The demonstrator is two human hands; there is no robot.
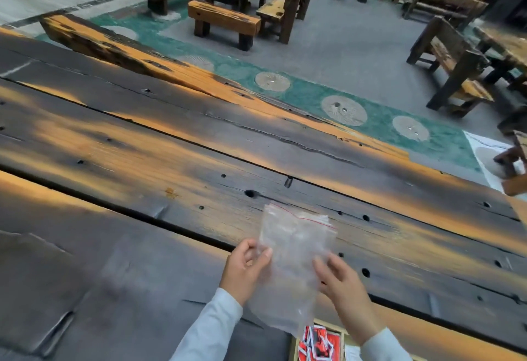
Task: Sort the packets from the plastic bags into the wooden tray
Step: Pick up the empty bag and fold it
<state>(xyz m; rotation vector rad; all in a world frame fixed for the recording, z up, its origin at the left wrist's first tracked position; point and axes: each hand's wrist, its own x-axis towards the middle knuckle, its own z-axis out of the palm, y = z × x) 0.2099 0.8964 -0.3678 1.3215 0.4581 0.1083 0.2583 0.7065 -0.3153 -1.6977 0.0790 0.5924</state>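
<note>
Seemingly emptied, a clear plastic bag (pixel 293 258) was pinched by the left hand (pixel 246 268) just above the wooden tray (pixel 338 329), where red packets (pixel 319 343) lay; the right hand (pixel 342 280) was loosely spread against it. Discarding it likely came next.

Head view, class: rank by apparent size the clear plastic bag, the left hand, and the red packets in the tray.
1. Clear plastic bag, clearly largest.
2. Left hand.
3. Red packets, though the frame edge cuts them off, so their rank against the hand is unsure.
</note>
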